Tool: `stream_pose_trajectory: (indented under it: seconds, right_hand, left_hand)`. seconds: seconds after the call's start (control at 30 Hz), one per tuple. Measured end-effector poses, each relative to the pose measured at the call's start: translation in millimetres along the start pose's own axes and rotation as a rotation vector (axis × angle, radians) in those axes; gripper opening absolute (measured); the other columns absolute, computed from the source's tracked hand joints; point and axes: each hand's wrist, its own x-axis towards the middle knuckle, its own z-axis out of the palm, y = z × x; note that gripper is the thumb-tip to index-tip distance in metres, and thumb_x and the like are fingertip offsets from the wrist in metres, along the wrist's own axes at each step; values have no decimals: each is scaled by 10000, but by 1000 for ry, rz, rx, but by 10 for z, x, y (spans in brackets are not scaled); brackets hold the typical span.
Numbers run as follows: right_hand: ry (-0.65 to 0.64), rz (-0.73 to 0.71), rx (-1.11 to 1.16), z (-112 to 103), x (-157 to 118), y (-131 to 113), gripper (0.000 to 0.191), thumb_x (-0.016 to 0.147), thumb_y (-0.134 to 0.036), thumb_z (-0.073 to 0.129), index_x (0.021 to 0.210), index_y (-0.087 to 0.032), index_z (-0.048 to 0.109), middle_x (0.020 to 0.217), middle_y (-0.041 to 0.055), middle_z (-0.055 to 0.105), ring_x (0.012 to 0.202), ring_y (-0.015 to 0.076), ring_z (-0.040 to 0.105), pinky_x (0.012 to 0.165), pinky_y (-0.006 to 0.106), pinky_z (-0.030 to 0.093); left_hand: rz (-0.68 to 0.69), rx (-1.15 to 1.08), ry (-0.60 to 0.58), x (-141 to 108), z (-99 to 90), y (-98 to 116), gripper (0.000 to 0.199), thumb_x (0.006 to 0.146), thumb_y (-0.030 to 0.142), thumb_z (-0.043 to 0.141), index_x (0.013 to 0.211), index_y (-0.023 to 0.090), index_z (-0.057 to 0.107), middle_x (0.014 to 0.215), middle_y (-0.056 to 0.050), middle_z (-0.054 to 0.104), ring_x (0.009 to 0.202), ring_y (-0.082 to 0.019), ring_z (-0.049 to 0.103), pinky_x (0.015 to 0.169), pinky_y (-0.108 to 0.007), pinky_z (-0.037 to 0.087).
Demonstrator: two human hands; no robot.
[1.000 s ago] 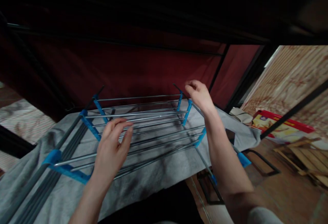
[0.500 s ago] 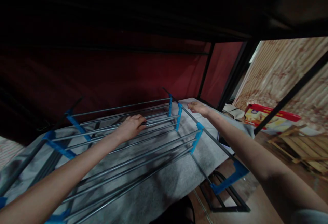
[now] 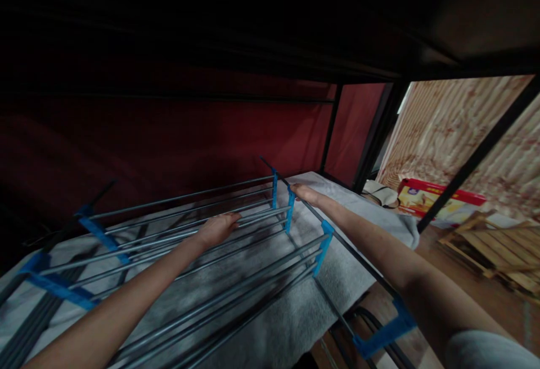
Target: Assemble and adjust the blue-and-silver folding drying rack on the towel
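Note:
A rack of grey metal rods with blue plastic brackets [image 3: 324,248], much like a shoe rack, lies on a grey cloth [image 3: 270,324]. My left hand [image 3: 220,227] is closed around a metal rod [image 3: 261,213] in the rack's middle. At the right end, the fingers of my right hand [image 3: 307,194] are closed on a blue bracket [image 3: 291,197], beside the dark end pole [image 3: 358,253]. Another blue bracket [image 3: 386,335] hangs past the cloth's edge. At the left end, more blue brackets [image 3: 59,287] join the rods. My left forearm hides part of the rods.
A dark metal frame [image 3: 331,127] with a red panel [image 3: 211,144] behind encloses the surface, with a low dark cover above. On the floor to the right are a red and yellow box [image 3: 422,197] and a slatted wooden piece [image 3: 491,245]. A patterned curtain [image 3: 459,133] hangs beyond.
My right hand has moved left onto the blue bracket and closed there. My left hand stays at the middle rods. The view has shifted slightly.

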Motion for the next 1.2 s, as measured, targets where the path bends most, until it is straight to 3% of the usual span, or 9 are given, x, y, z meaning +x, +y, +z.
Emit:
stream_pose_trajectory:
  seconds: [0.13, 0.4, 0.73, 1.0, 1.2]
  right_hand:
    - [-56, 58, 71, 50, 41, 38, 276, 925, -450, 507, 859, -221, 648, 842, 79, 707, 871, 228, 664, 754, 305, 496]
    - [-71, 21, 146, 47, 19, 77, 285, 990, -321, 424, 832, -166, 603, 798, 85, 680, 777, 160, 626, 722, 263, 442]
    - [-77, 12, 93, 53, 107, 177, 287, 968, -363, 420, 846, -217, 635, 861, 65, 696, 888, 203, 652, 786, 291, 487]
    - [-80, -16, 149, 67, 153, 247, 260, 946, -359, 454, 845, -204, 637, 817, 56, 696, 854, 217, 656, 765, 299, 509]
    - [-80, -11, 191, 94, 135, 226, 248, 954, -311, 433, 875, -195, 638, 847, 61, 705, 854, 187, 657, 731, 267, 501]
  left_hand:
    - [-76, -59, 48, -21, -2, -15, 420, 988, 328, 337, 1322, 235, 574, 1344, -116, 645, 1193, -297, 637, 981, -414, 497]
    - [-88, -99, 56, -7, -31, -56, 456, 978, 389, 330, 1342, 263, 574, 1375, -97, 629, 1220, -300, 624, 1001, -424, 490]
    - [-101, -200, 94, 26, -42, -117, 455, 930, 390, 393, 1306, 271, 619, 1308, -78, 676, 1194, -279, 637, 984, -388, 493]
    - [-108, -221, 66, 22, -82, -122, 478, 921, 414, 390, 1306, 252, 622, 1311, -83, 673, 1213, -279, 629, 997, -383, 492]
    - [31, -194, 71, 114, -169, 28, 513, 902, 269, 375, 1375, 219, 566, 1391, -86, 617, 1275, -261, 584, 1076, -387, 449]
